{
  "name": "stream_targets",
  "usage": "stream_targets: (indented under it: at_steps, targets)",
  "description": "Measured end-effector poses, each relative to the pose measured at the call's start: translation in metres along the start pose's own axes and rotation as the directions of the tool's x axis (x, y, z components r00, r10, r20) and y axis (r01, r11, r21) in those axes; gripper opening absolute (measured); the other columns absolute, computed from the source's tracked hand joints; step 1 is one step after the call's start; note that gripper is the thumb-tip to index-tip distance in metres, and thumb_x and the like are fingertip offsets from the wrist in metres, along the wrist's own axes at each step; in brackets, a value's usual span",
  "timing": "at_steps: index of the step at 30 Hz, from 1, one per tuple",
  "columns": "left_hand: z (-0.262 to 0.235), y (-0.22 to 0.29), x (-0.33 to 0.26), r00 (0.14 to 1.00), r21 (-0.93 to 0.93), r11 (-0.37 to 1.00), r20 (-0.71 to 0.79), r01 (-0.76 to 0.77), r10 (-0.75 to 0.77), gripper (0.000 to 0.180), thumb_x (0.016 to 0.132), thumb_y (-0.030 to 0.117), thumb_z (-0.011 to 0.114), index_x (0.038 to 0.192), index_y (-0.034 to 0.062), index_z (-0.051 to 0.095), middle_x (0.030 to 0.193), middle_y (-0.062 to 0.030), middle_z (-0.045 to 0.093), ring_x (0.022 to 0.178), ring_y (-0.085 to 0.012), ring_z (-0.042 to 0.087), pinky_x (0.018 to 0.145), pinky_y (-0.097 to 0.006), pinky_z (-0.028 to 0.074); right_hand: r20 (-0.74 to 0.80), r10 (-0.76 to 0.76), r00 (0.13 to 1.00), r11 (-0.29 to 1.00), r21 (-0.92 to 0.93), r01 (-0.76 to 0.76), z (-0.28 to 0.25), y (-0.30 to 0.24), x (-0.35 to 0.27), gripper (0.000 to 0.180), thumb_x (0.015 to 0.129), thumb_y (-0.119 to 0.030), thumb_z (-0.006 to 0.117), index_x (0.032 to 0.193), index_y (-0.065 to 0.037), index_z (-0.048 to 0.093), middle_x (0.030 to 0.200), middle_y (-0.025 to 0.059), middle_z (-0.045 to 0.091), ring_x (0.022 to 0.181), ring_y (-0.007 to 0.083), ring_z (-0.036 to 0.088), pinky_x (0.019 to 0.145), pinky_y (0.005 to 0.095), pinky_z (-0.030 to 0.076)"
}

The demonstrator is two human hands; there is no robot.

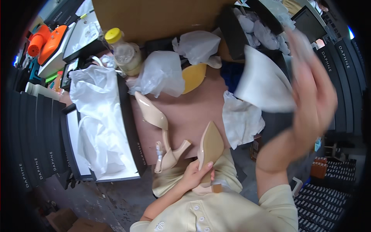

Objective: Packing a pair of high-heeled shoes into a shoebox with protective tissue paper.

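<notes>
The left hand [196, 176] gripped a beige shoe [211, 145] at the near edge of the table [185, 118]; the raised right hand [315, 91] blurred by a white sheet [264, 79], and I couldn't tell whether it held it.

Pale capital lettering stands on the black boxes [25, 127] stacked at far left, the dark boxes [340, 91] at upper right, and the open box's [131, 133] side, left of centre; the upper-left label [92, 34] is too small to read.
</notes>
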State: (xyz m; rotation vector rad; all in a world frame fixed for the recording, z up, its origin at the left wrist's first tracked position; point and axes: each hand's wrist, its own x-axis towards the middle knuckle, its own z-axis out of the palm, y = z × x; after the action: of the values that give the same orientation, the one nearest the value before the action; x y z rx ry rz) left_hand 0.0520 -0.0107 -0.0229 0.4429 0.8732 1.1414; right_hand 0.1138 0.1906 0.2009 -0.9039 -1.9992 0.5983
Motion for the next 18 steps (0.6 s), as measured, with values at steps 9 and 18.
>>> stream_targets:
  at_steps: [9,18]
  targets:
    - [-0.002,-0.002,-0.005,1.000,-0.055,0.998,-0.021,0.004,-0.005,0.020,0.096,0.018,0.044,0.098,-0.0007,0.051,0.076,-0.0054,0.057,0.067,-0.0121,0.057,0.064,-0.027,0.048,0.743,-0.079,0.665,0.967,-0.105,0.232,0.027,0.069,-0.181,0.037,0.069,-0.015,0.062,0.102,0.000,0.055,0.078,0.0057,0.048,0.056,0.0160,0.054,0.048,0.0266,0.045]
    - [0.002,0.000,-0.006,0.996,-0.013,1.000,-0.084,-0.024,0.023,0.019,0.095,0.015,0.044,0.093,-0.0016,0.053,0.075,-0.0057,0.059,0.068,-0.0116,0.058,0.064,-0.025,0.048,0.751,-0.047,0.659,0.934,-0.201,0.296,0.047,0.073,-0.170,0.041,0.061,-0.017,0.066,0.099,-0.002,0.057,0.072,0.0050,0.046,0.054,0.0152,0.055,0.045,0.0270,0.043]
